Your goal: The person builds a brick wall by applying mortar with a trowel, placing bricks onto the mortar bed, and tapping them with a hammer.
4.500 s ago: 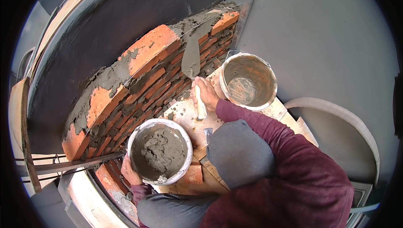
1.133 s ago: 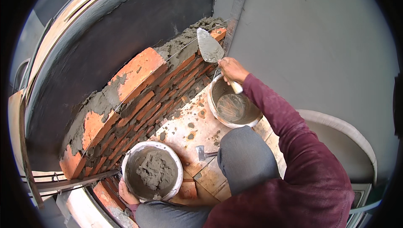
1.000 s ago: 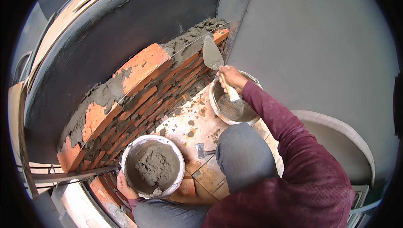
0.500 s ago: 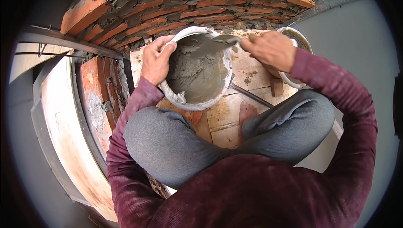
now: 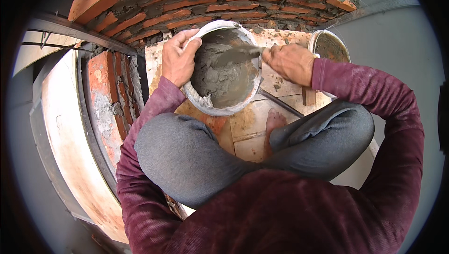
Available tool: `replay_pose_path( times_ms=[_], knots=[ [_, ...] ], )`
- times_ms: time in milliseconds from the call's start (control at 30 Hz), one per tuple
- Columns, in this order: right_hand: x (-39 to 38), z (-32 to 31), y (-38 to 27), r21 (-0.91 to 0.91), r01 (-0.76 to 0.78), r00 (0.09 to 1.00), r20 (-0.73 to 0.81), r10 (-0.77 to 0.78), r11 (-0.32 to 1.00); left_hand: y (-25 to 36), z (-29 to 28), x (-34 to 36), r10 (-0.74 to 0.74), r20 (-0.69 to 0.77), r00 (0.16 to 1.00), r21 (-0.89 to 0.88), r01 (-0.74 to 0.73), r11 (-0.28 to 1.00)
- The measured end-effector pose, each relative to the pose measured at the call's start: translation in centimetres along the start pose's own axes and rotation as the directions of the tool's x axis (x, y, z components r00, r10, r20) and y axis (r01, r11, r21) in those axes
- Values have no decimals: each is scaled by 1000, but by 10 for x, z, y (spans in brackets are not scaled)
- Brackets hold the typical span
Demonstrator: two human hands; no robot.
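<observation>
A white bucket (image 5: 220,111) with wet grey mortar (image 5: 224,78) in it tilts on the boards in front of my legs. My left hand (image 5: 178,59) grips its left rim, thumb on the inside and fingers round the outside. In my right hand (image 5: 290,63) is a trowel (image 5: 238,53), its handle covered by my closed fingers. The mortar-smeared blade, a little blurred, reaches over the right rim into the bucket, low against the mortar.
A brick wall (image 5: 234,7) with rough mortar joints rises beyond the bucket. At the right stands a second bucket (image 5: 348,53) with mortar inside. A dark bar (image 5: 280,103) lies beside my bare foot (image 5: 275,122) on stained boards (image 5: 248,127). A brick pier (image 5: 104,83) is at left.
My right hand has turned and lowered the trowel, so its blade sits deeper in the bucket. The bucket, with my left hand on its rim, appears slightly higher and farther right.
</observation>
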State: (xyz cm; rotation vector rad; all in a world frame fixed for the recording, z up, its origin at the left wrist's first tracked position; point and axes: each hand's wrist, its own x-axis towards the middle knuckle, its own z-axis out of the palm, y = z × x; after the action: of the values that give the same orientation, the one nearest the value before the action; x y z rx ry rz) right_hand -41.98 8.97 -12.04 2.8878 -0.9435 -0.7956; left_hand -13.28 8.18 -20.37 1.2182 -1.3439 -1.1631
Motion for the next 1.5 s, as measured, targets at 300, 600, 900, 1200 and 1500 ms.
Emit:
replay_pose_path(
  times_ms=[300, 600, 900, 1200, 1500],
  knots=[
    [35, 36, -24, 491, -38, 942, 309, -134, 870, 8, 10, -11, 50, 32, 998, 47, -52, 998],
    [39, 71, -28, 919, -143, 939, 244, -244, 368, 5, 9, -17, -7, -96, 995, -42, 3, 999],
    [-18, 74, 17, 975, 27, 987, 10, -163, 222, -38, -57, -11, 346, -21, 938, 569, -273, 776],
    [-157, -33, 90, 968, 89, 963, -23, 267, -235, -99, -123, -14, 26, -180, 983, 192, 9, 981],
    [-160, 42, 224, 70, 793, 609, -141, 781, -606, -79, -106, -7, -59, -134, 989, 131, 77, 988]
  ],
)
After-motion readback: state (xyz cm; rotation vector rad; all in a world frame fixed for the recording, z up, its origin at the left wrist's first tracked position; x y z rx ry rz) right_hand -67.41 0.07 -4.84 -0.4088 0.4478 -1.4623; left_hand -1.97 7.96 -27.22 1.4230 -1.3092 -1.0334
